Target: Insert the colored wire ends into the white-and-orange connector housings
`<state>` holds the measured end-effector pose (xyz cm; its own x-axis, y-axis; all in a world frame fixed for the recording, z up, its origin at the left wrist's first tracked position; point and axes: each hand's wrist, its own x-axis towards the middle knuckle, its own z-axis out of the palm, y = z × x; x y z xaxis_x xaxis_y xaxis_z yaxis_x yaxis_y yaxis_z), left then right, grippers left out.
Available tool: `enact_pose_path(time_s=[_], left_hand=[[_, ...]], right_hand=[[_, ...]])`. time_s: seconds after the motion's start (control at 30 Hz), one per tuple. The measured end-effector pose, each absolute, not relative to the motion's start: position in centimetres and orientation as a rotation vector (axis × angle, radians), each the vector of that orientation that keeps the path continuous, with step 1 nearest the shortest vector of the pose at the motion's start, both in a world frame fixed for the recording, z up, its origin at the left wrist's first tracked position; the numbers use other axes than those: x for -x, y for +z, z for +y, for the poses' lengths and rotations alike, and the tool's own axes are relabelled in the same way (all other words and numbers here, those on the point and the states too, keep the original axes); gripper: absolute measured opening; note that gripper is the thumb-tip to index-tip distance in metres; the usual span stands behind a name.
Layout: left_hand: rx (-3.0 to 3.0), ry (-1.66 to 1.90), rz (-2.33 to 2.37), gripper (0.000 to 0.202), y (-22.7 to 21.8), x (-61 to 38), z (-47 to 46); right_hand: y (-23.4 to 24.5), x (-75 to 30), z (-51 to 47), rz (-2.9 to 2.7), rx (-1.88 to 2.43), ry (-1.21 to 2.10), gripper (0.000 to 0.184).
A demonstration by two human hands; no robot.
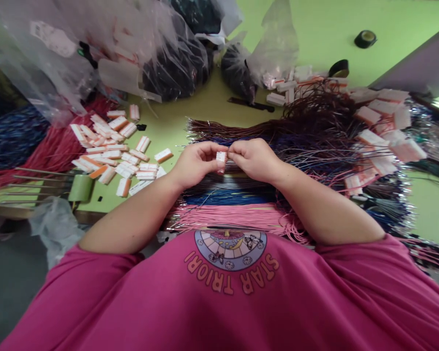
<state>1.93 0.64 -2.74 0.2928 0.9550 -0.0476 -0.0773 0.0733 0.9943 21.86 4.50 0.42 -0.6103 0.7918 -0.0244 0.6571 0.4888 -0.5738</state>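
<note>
My left hand [196,161] and my right hand [254,158] meet over the middle of the table. Both pinch a small white connector block [221,158] between their fingertips. Under the hands lie bundles of thin wires [237,131] in dark, blue and pink, stretched across the green table [205,105]. A pink wire bundle [234,217] runs closest to my body. Whether a wire is in my right fingers I cannot make out.
A heap of white and orange connector blocks [113,151] lies to the left. More blocks joined to wires [380,131] pile up at the right. Clear plastic bags [131,44] with dark contents stand behind. Two tape rolls [365,39] sit far right; a green roll [81,187] sits left.
</note>
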Motion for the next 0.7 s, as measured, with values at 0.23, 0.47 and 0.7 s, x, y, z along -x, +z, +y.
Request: enact_pose_path(time_s=[0.23,0.47,0.7], left_hand=[[-1.054,1.223,1.068,0.032,-2.6,-1.0,1.8],[-0.972,1.289,1.098,0.032,-2.9,-0.4,2.5],[-0.984,1.367,1.029,0.042,-3.9,1.2,3.7]], right_hand=[[2.6,-25.1,6.9,-2.509,1.171,0.4,0.035],[1.0,-24.9,6.6,-2.85,1.465,0.108,0.041],[0.9,-24.0,6.1,-2.91,1.285,0.249,0.036]])
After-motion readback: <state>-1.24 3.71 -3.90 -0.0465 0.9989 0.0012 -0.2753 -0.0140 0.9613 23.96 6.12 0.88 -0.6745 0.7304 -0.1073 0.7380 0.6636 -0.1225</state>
